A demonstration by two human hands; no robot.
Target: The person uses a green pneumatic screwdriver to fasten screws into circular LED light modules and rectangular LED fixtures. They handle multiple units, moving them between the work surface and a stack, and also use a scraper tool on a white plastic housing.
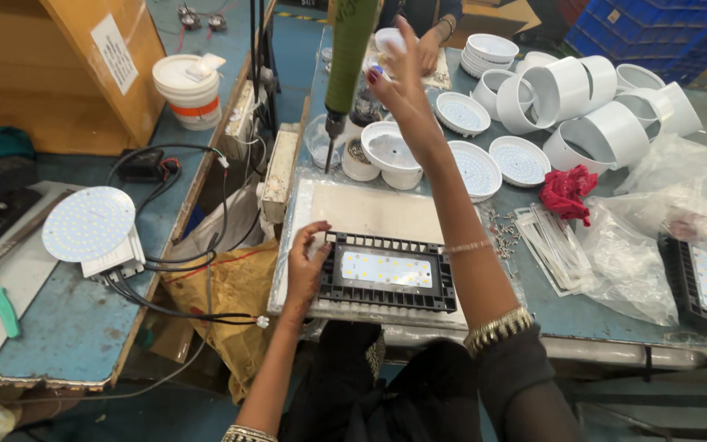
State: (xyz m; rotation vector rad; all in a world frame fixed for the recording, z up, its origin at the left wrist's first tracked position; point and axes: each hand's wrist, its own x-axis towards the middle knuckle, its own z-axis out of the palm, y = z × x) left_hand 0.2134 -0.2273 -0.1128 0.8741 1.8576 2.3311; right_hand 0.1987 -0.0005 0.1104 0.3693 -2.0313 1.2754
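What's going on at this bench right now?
A person steadies a black rectangular LED floodlight on a white board with the left hand. The right hand is raised beside a green hanging screwdriver; no grip shows. White round lamp housings and LED discs crowd the table behind. Another person's hands work opposite.

- My one camera sits on my head and looks steeply down, tipped a little forward over the grey workbench.
- It is close: my lap fills the bottom edge, just below the black floodlight housing.
- Beyond the housing, the view reaches the bench's far end.
- Left of the housing, it takes in a blue side table.
- No second view overlaps it.
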